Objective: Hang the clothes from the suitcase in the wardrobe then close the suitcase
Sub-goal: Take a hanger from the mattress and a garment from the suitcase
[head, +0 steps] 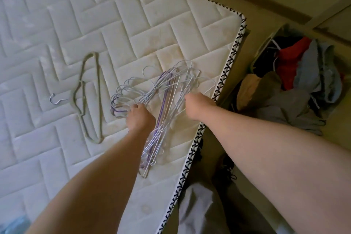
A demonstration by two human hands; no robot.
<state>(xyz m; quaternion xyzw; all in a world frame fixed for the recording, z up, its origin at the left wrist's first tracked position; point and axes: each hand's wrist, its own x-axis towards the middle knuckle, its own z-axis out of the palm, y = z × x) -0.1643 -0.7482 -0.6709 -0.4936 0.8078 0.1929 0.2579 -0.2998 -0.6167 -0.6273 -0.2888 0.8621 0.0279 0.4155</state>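
Clothes: a mixed heap, red, grey, blue and tan, lying in the open suitcase on the floor, just beside the corner of the mattress. None is on a hanger yet.
Step in hand: I judge it is the taking of one hanger out of the wire hangers, which lie tangled in a bundle near the mattress edge.
Left hand: fingers curled round the wires at the side where the hooks are gathered; it holds the bundle down.
Right hand: closed like a fist on the wires at the shoulder side; the fingertips are hidden under the hand, so which wire it has I cannot tell.
How to do it well: keep the left hand firm on the bundle and draw only one wire with the right, sliding it along its own length so the hook comes free of the others. A sideways pull would probably drag the whole bundle.
Risk: the hooks are interlocked, and the bundle is close to the edge, so it may slip down to the floor.
Other things: a single grey hanger with a metal hook lies apart, to the left; it is free and easier to pick.
In the way: a grey trouser leg stands between mattress and suitcase.
Wardrobe: not in view.
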